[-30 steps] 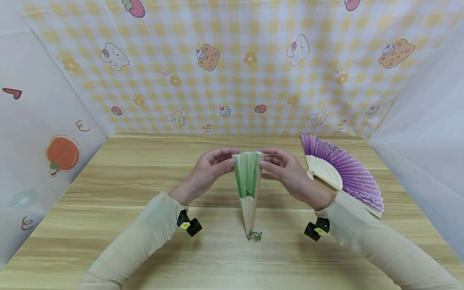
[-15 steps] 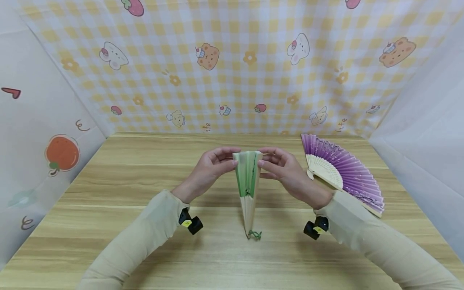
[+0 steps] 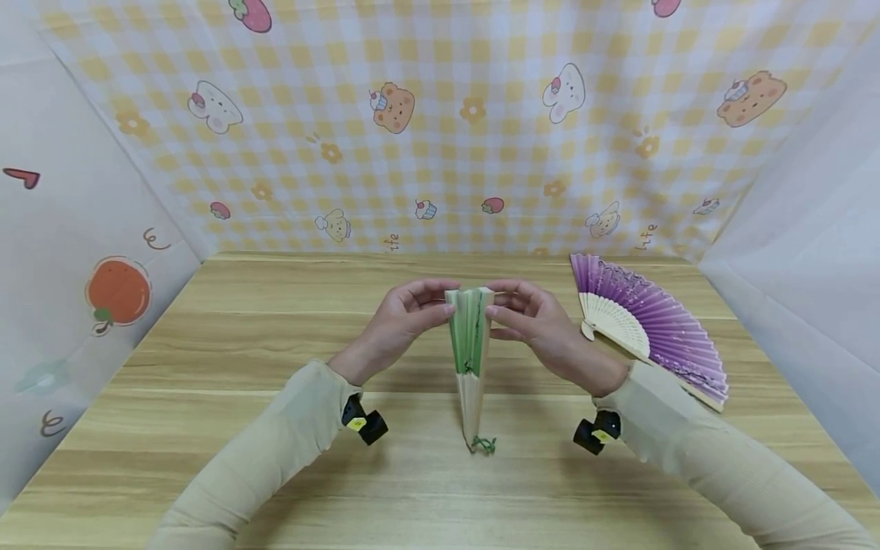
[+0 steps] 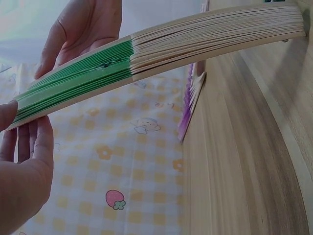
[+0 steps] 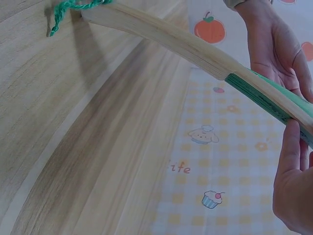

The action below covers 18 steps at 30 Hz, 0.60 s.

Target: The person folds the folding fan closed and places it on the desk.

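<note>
A green folding fan (image 3: 470, 340), mostly folded, stands tilted over the middle of the table with its narrow pivot end low and its green end up. My left hand (image 3: 412, 312) pinches the upper left edge between thumb and fingers. On the opposite upper edge, my right hand (image 3: 535, 315) holds the fan the same way. In the left wrist view, the fan's pleats (image 4: 73, 78) and bare wooden ribs (image 4: 210, 39) lie close together. A knotted green cord (image 3: 484, 445) hangs at the pivot, touching or near the tabletop.
A purple folding fan (image 3: 677, 336) lies spread on the right of the wooden table (image 3: 275, 344), beyond my right forearm. A yellow checked cloth (image 3: 447, 168) hangs behind the table, with white cloth (image 3: 62, 252) at the left side.
Both hands have moved slightly toward each other, and the green fan's upper end has narrowed between them. Its pivot end stays in place, and the purple fan has not moved.
</note>
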Available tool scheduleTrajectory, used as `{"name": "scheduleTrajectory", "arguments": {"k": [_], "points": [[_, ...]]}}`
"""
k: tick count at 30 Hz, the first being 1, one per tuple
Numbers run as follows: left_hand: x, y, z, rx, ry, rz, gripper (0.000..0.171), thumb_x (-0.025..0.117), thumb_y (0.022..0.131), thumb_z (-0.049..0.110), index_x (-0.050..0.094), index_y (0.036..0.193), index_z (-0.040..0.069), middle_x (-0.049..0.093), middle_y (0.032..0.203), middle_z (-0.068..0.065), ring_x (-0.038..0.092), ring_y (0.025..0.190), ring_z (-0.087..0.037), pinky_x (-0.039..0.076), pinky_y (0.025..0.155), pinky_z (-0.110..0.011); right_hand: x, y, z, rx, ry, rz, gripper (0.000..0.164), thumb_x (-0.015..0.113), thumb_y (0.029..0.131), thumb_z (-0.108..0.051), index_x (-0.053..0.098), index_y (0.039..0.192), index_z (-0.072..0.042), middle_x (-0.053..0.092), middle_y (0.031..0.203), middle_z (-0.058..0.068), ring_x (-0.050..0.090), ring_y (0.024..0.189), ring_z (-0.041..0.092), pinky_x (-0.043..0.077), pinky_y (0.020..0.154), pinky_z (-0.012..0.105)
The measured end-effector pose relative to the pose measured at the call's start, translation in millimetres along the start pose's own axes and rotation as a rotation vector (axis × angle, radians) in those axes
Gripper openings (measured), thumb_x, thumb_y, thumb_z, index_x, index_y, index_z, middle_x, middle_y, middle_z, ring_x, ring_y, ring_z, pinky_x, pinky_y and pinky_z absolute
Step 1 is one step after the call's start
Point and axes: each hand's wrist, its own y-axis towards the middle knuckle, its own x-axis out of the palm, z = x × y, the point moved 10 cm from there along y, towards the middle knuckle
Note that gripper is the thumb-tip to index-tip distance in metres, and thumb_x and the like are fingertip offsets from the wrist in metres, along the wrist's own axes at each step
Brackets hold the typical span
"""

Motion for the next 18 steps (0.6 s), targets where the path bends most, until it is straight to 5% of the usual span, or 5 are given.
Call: {"name": "scheduleTrajectory", "arguments": {"k": [18], "points": [[6.3,3.4,0.4,0.009,0.018,0.007,0.034,0.056,0.082,-0.004,0.050,0.116,-0.004,0.055,0.104,-0.007,0.055,0.090,-0.016,0.047,0.085,-0.030,4.8,-0.2,-1.4,-0.014,-0.005,-0.025,0.033,0.052,0.088,-0.005,0.043,0.119,0.002,0.056,0.103,0.007,0.057,0.093,0.017,0.048,0.083,0.040]]}}
